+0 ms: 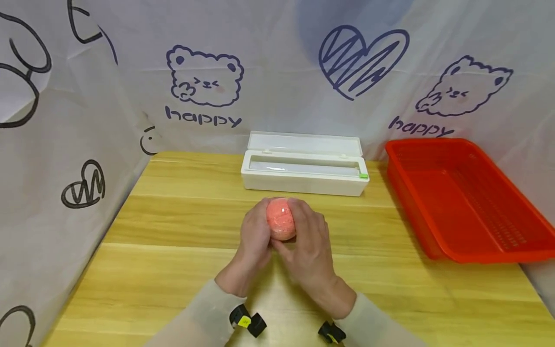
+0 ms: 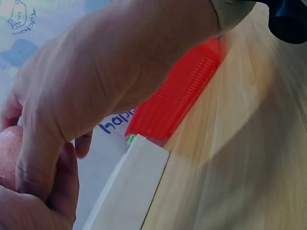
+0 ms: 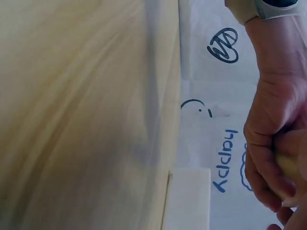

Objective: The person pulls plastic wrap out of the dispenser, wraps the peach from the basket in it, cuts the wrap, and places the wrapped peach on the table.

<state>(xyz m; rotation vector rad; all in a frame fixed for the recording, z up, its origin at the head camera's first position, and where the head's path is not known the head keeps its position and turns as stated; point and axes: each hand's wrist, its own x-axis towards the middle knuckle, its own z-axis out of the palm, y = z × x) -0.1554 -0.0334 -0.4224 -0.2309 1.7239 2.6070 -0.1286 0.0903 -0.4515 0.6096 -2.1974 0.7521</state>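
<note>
A round pink thing [image 1: 281,221], ball-shaped with a shiny, film-like surface, is held between both hands over the middle of the table. On its left side, my left hand [image 1: 255,232] curls its fingers round it. From the right, my right hand [image 1: 310,241] grips it, fingers over the side and thumb below. The left wrist view catches only part of the pink thing [image 2: 9,155] behind the fingers. In the right wrist view a yellowish patch [image 3: 289,167] of it shows between the fingers. Its underside is hidden.
Beyond the hands, a long white box [image 1: 303,185] stands with its lid [image 1: 303,143] raised and a pale roll inside. At the right is a red plastic basket [image 1: 472,202]. A printed cloth [image 1: 282,86] hangs behind the wooden table [image 1: 173,231].
</note>
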